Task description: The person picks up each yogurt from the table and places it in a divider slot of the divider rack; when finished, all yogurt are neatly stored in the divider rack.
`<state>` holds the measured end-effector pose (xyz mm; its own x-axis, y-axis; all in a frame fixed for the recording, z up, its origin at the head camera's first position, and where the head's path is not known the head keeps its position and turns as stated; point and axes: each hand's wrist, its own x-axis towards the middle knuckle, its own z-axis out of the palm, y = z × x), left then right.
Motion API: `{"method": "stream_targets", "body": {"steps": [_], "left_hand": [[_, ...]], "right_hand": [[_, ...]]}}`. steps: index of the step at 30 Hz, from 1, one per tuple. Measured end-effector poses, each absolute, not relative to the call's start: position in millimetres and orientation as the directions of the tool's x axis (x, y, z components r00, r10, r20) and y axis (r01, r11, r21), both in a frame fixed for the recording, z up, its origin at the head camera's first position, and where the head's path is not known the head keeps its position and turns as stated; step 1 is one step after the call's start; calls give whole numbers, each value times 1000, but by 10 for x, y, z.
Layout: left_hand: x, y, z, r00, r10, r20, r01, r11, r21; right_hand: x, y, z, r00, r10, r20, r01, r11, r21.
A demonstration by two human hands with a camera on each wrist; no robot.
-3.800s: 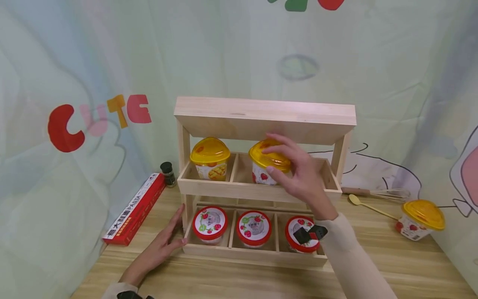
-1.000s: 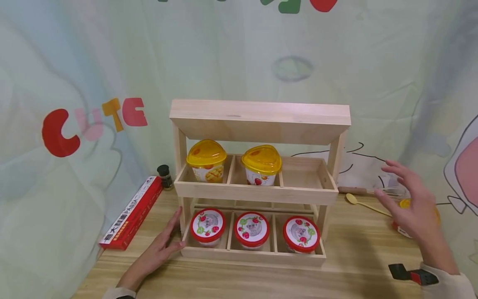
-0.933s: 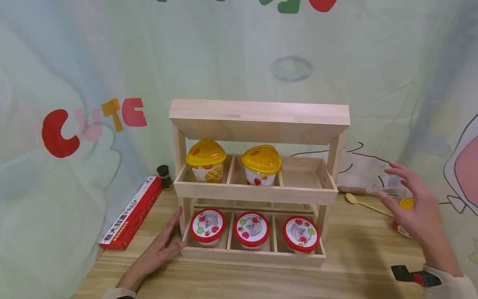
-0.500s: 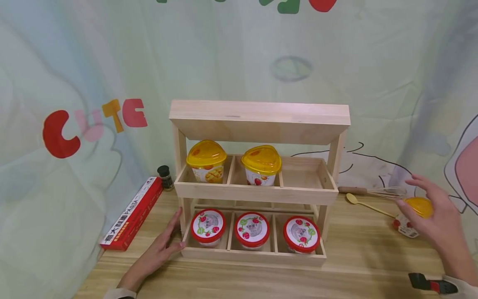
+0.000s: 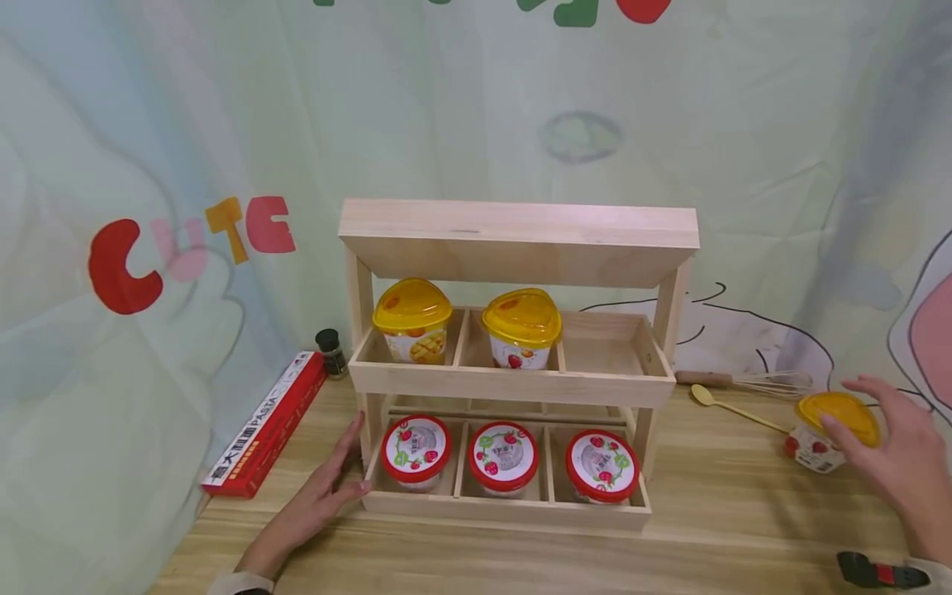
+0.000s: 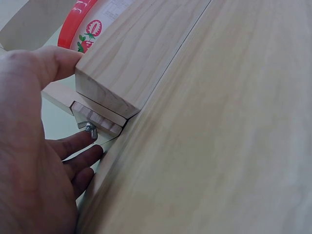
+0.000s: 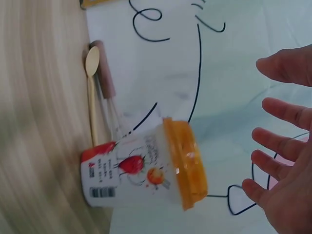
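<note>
My left hand (image 5: 316, 489) rests against the lower left corner of a two-tier wooden rack (image 5: 513, 384). In the left wrist view its thumb (image 6: 61, 61) touches the wooden tray end, and its fingers lie beside a wing nut (image 6: 90, 128). At far right, my right hand (image 5: 896, 446) is spread over the near side of a strawberry-printed cup with a yellow lid (image 5: 840, 417). The right wrist view shows a gap between fingertips and lid. The upper tier holds a mango-printed cup (image 5: 411, 318) at left and another strawberry cup (image 5: 522, 326) in the middle; its right compartment is bare.
Three red-lidded tubs, among them the right one (image 5: 602, 465), fill the lower compartments. A red pasta box (image 5: 264, 426) and a black-capped jar (image 5: 330, 354) lie left of the rack. A whisk (image 5: 744, 382) and a yellow spoon (image 5: 736, 409) lie right of it.
My right hand has left the middle strawberry cup on the upper tier and moved right, then lower toward the cup on the table. The left hand stays at the rack's corner.
</note>
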<state>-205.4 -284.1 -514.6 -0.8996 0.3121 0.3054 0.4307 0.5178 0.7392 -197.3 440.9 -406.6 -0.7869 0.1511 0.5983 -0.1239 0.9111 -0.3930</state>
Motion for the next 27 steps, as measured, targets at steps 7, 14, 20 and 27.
{"method": "stream_targets", "body": {"steps": [7, 14, 20, 27], "left_hand": [[-2065, -2836, -5136, -913, 299, 278, 403, 547, 734], [-2079, -2823, -5142, -903, 310, 298, 424, 532, 733], [-2080, -2835, -5145, -907, 307, 289, 414, 520, 747], [-2070, -2837, -5141, -923, 293, 250, 379, 566, 732]], "right_hand": [[-2021, 4551, -4201, -796, 175, 579, -85, 915, -394], [-2101, 4664, -4331, -813, 207, 545, -39, 913, -405], [-2163, 4728, -4414, -827, 222, 516, -44, 890, -454], [-2216, 4779, -4468, -866, 239, 440, -26, 856, -516]]}}
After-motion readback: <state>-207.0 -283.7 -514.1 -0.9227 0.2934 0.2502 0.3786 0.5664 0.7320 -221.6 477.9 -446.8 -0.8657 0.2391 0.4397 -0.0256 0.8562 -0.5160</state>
